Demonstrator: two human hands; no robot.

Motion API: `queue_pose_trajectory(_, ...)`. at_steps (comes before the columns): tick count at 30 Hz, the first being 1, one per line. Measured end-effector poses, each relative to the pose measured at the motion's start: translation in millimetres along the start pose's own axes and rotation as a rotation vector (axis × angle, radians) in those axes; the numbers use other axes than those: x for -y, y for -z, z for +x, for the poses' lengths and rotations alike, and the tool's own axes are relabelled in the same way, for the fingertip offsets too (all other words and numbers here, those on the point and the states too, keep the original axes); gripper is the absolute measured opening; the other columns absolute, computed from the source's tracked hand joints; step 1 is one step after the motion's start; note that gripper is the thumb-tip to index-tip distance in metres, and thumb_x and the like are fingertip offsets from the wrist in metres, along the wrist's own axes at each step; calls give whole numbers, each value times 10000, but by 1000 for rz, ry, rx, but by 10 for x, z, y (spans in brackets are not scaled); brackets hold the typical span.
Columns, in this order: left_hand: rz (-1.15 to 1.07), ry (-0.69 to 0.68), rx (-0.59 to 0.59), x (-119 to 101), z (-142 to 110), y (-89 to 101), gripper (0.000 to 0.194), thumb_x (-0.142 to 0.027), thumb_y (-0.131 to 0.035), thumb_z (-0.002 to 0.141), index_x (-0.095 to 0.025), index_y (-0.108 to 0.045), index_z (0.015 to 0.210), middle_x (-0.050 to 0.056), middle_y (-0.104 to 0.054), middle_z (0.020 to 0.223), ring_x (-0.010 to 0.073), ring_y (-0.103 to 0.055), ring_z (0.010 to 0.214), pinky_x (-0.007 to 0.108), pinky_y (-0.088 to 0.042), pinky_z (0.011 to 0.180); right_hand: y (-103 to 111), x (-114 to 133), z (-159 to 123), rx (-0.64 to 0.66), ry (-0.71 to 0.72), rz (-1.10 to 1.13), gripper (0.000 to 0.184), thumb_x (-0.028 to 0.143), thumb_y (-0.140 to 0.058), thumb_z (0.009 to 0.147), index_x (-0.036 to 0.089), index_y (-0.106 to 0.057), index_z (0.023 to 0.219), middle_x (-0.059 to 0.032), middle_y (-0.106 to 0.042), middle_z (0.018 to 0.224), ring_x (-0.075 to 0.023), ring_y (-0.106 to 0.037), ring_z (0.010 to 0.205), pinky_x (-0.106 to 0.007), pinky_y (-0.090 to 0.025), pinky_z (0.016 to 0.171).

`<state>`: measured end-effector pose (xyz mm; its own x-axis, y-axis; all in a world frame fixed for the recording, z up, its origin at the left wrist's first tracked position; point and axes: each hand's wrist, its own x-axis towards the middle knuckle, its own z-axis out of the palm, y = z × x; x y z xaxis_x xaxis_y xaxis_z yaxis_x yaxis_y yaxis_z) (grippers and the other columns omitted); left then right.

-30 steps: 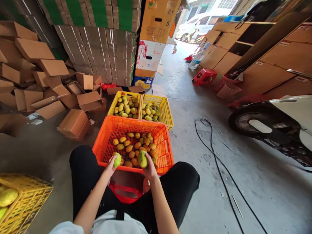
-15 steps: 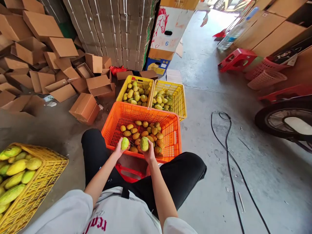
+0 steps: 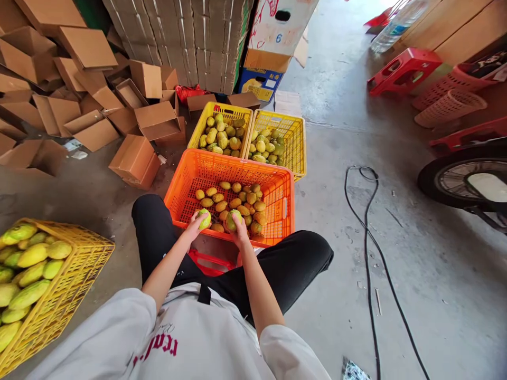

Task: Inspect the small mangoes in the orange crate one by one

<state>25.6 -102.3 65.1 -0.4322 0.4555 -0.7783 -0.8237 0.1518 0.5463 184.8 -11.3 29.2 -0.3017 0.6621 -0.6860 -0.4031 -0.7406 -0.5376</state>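
Observation:
My left hand (image 3: 194, 225) is closed round a yellow-green papaya-like fruit (image 3: 205, 218). A second papaya-like fruit (image 3: 233, 220), a duller green, is gripped by my right hand (image 3: 240, 232). Both hands are held a short way apart over the near side of a large orange plastic crate (image 3: 277, 182). On the crate's bottom lie several orange-yellow fruits (image 3: 234, 202), mostly toward the middle and right. Just behind it stand two yellow crates, the left one (image 3: 193, 134) and the right one (image 3: 298, 138), both with greener fruits in them.
A tilted yellow crate (image 3: 85, 264) full of larger green-yellow fruits stands at my left. Open cardboard boxes (image 3: 95, 132) are heaped at the back left. A black cable (image 3: 366, 227) runs over the floor on the right, near a wheel (image 3: 447, 184) and a red stool (image 3: 402, 71).
The view has tilted down somewhat. My hands have turned the fruits, and my right fingers cover more of theirs. Both fruits are still held.

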Motion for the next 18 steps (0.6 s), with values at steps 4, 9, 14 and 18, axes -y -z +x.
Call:
queue_pose_trajectory(4,-7,-40,0,40,88,20,144,-188,-838,999,-182,-717,1078,12,-748,911,138,-722,790,210,-649,747,72,-47,81,18,39,-11,507,324,-993,653,290,-648,1022,67,-807,947,-187,-797,857,-315,-715,760)
queue_pose_trajectory(9,20,-70,51,157,153,-44,202,-393,-739,1116,-192,-733,1138,44,-777,945,183,-792,833,273,-683,761,164,-93,223,62,8,-51,393,384,-960,722,294,-695,999,16,-829,960,-250,-812,920,-390,-735,795)
queue_pose_trajectory(14,30,-19,150,229,234,-9,330,-476,-861,1030,-202,-742,1168,85,-810,1011,298,-851,1023,409,-713,886,170,-184,311,73,30,-82,338,443,-874,767,291,-752,1043,21,-847,1017,-243,-805,1014,-333,-704,801)
queue_pose_trajectory(18,60,-30,227,213,298,102,400,-347,-1003,887,-195,-711,1114,57,-797,947,227,-821,839,323,-676,754,164,-223,353,46,6,-138,290,509,-776,856,278,-776,1031,-20,-866,1047,-274,-808,1114,-330,-688,816)
